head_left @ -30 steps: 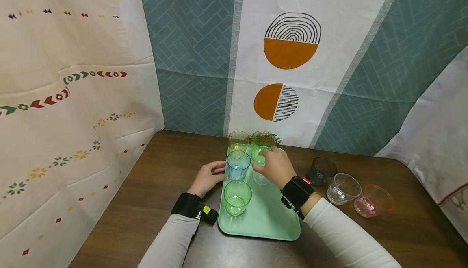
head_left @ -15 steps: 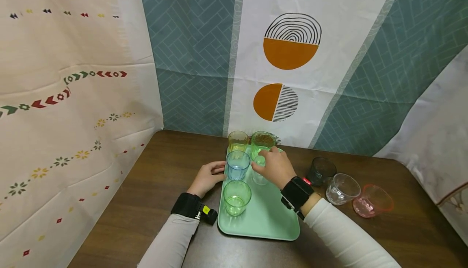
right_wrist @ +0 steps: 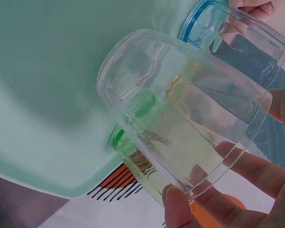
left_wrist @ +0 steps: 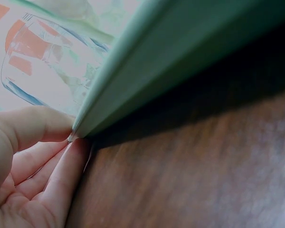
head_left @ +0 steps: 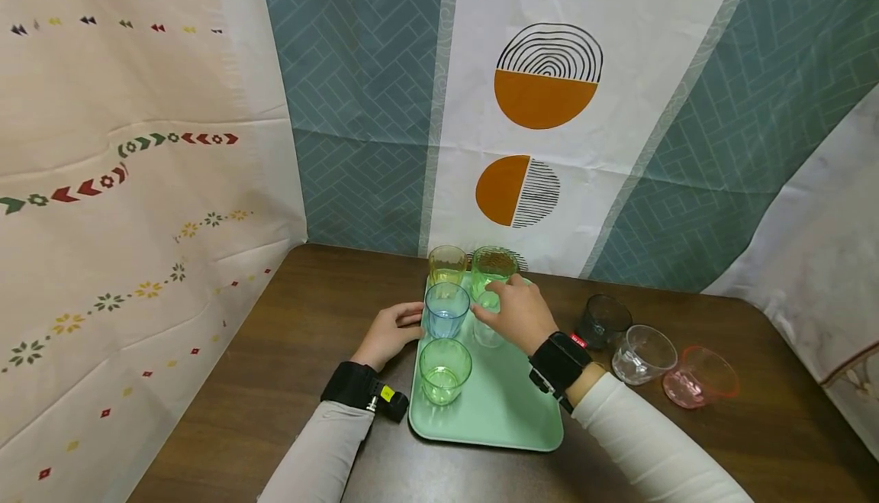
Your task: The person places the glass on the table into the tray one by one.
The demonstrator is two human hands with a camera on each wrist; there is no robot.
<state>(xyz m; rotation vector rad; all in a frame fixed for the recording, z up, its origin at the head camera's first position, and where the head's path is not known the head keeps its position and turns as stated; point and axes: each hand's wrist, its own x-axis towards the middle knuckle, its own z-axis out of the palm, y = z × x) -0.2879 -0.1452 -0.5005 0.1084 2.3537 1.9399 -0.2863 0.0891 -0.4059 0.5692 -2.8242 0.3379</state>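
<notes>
My left hand (head_left: 388,335) pinches the left rim of a pale green tray (head_left: 508,415); in the left wrist view the thumb lies over the tray's rim (left_wrist: 102,80) with fingers against its outer side. From above, my right hand (head_left: 519,316) holds a clear glass (right_wrist: 180,109) by its top edge, thumb and fingers spread round the rim. That glass is upright over the tray's right half, seemingly at its surface. Beside it stands a blue glass (head_left: 446,322). A green glass (head_left: 445,381) is nearer me, with a yellow glass (head_left: 448,266) and another green glass (head_left: 493,259) behind.
Right of the tray on the brown wooden table (head_left: 275,404) stand a dark grey glass (head_left: 604,321), a clear glass (head_left: 644,354) and a pink glass (head_left: 700,378). A patterned curtain (head_left: 364,144) hangs behind the table, and pale cloth (head_left: 137,297) hangs along the left.
</notes>
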